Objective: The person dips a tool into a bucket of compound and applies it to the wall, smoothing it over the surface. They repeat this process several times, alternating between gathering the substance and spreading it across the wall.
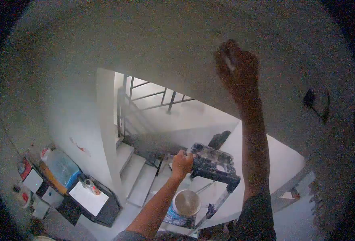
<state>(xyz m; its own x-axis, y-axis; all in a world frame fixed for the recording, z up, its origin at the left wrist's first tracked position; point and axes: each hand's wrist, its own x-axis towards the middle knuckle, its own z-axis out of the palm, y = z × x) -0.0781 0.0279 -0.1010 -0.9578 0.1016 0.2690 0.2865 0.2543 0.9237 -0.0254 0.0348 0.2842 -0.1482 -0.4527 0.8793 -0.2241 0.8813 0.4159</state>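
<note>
My right hand (241, 66) is raised against the grey ceiling or wall surface (165, 44), its fingers curled round something pale that is too small and dim to name. Lower down, my left hand (182, 164) is closed at the left edge of the dark, paint-splashed top of a stepladder (213, 160); what its fingers hold is hard to make out. Beneath that top stands a white and blue bucket (187, 203) with greyish-beige material inside.
Stairs (135, 176) and a dark metal railing (161, 98) lie beyond the opening. At the lower left are a large clear plastic container (61, 166), a white sheet (89, 197) on a dark surface and other items. A dark cable (316, 105) hangs at the right.
</note>
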